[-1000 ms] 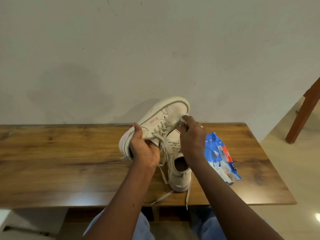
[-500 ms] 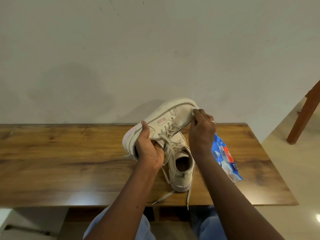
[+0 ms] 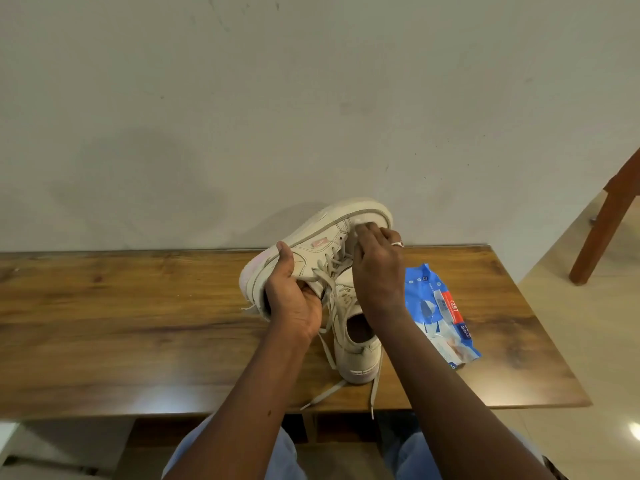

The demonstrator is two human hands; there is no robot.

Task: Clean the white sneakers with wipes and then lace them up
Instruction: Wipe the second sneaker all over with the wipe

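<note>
Off-white leather shows on the raised sneaker (image 3: pixel 322 244), which hangs tilted on its side above the surface (image 3: pixel 138 323), its toe pointing far and to the right and its sole turned away. The left hand (image 3: pixel 294 299) grips it at the heel end, with the thumb over the sole edge and the fingers (image 3: pixel 304 289) curled into the collar. This probably steadies the shoe and turns its toe cap toward the other hand. The right hand (image 3: pixel 379 271) is at that toe cap with its fingers (image 3: pixel 367 233) bent and pressing on the leather. A pale patch at their tips may be a wipe, but I cannot tell whether they pinch one. This looks like the cleaning step.

The second sneaker (image 3: pixel 356 358) stands on the surface just below the raised one, heel toward the near edge. Its loose laces (image 3: pixel 323 396) trail over that edge, so lacing is not yet done. A blue wipes pack (image 3: pixel 440 313) lies just to its right, within easy reach of the right hand.

The surface is dark, grained wood with a glossy patch near the front, and it is pushed against a plain pale wall (image 3: pixel 277 116). At the far right a reddish wooden leg (image 3: pixel 602 237) stands on a light tiled floor (image 3: pixel 588 323).
</note>
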